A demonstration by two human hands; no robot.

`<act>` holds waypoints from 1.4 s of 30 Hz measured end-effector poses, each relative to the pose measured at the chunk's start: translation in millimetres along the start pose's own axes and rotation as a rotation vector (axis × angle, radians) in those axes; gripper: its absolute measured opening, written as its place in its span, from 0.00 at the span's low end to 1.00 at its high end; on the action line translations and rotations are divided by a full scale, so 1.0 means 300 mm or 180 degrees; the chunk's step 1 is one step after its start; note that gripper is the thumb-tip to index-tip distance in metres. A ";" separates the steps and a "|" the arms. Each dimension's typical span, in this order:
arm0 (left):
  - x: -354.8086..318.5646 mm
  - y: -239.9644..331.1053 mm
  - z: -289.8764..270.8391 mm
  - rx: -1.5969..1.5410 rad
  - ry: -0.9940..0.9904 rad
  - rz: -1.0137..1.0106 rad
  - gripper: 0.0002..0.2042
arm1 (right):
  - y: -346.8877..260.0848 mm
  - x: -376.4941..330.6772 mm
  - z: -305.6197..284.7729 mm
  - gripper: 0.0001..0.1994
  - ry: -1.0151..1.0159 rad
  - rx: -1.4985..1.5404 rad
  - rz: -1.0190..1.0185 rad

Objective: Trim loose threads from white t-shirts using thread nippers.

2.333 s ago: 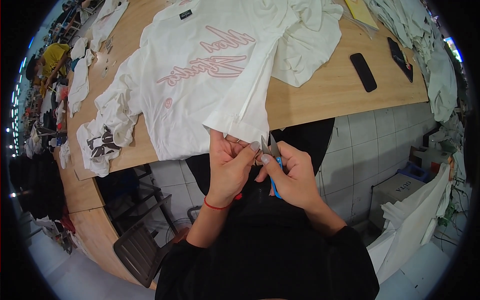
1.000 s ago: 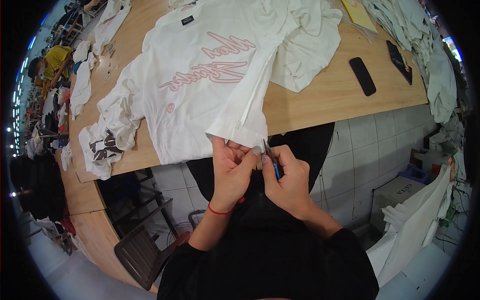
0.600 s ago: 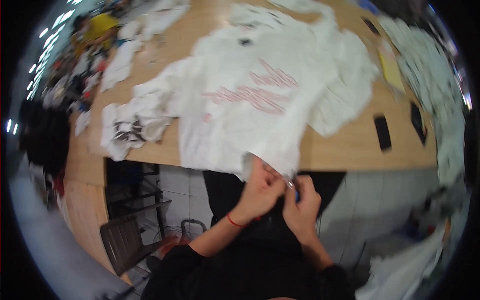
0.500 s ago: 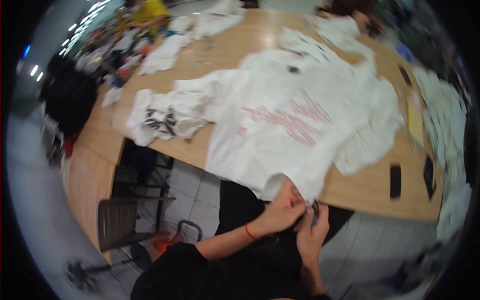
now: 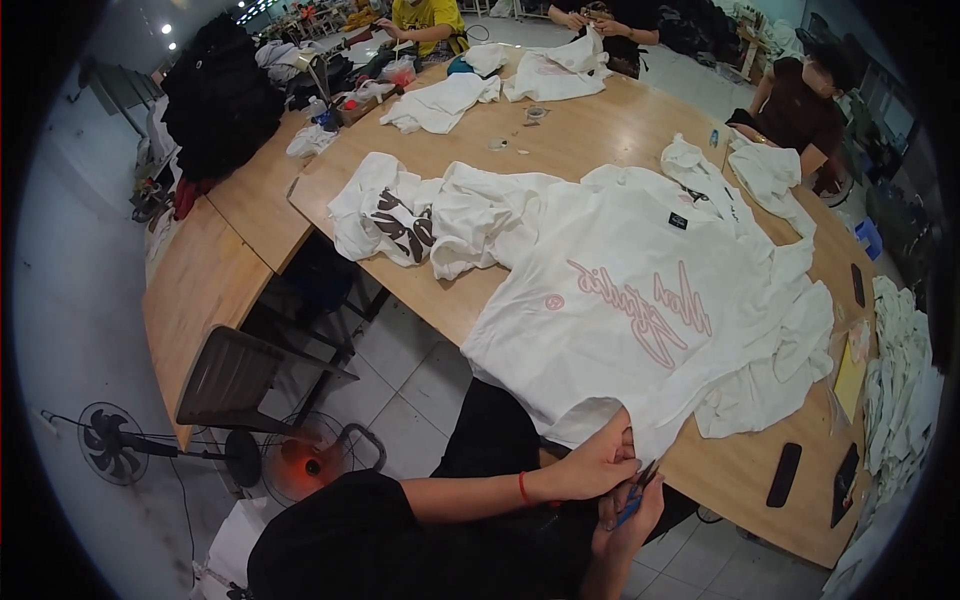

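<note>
A white shirt (image 5: 560,345) with pink line lettering and a dark neck label lies spread on the table, its lower edge hanging over toward me. My left hand (image 5: 592,465), a red cord at its wrist, pinches the shirt's edge. Close beside it, my right hand (image 5: 632,525) is wrapped round blue-handled thread snips (image 5: 628,506). Their dark blades point up at the cloth by my left fingertips. Whether the blades touch the fabric I cannot tell.
The wooden table (image 5: 470,300) holds a bunched white garment with a dark print (image 5: 400,225), a black phone (image 5: 784,475) and a yellow card (image 5: 850,375). Left are a chair (image 5: 230,375) and fans. Stacked white garments (image 5: 905,390) line the right. Several people sit beyond.
My view has swung left and up, so the table's far side and the people there show more. Both hands stay together at the shirt's edge, and the snips show more plainly.
</note>
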State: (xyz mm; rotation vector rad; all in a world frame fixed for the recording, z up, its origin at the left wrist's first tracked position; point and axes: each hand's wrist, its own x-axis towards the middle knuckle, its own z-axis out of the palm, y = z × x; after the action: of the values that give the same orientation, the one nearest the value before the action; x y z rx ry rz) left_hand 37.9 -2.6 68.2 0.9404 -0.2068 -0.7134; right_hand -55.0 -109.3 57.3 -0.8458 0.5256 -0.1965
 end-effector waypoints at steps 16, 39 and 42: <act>-0.016 0.034 0.005 -0.0002 0.0038 -0.0084 0.32 | 0.052 0.010 -0.018 0.19 -0.0128 0.0343 -0.0169; 0.017 0.024 -0.009 -0.0032 0.0537 0.0035 0.40 | -0.115 -0.035 -0.036 0.09 0.0378 -0.1493 -0.0722; 0.014 0.029 0.009 -0.0043 0.0564 -0.0007 0.38 | -0.120 -0.062 -0.019 0.10 0.0312 -0.1550 -0.0495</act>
State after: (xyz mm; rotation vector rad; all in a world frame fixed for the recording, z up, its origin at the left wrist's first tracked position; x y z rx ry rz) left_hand 43.8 -3.6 76.0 0.9853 -0.0447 -0.6288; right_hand -72.5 -129.9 88.2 -1.3587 0.6107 -0.2582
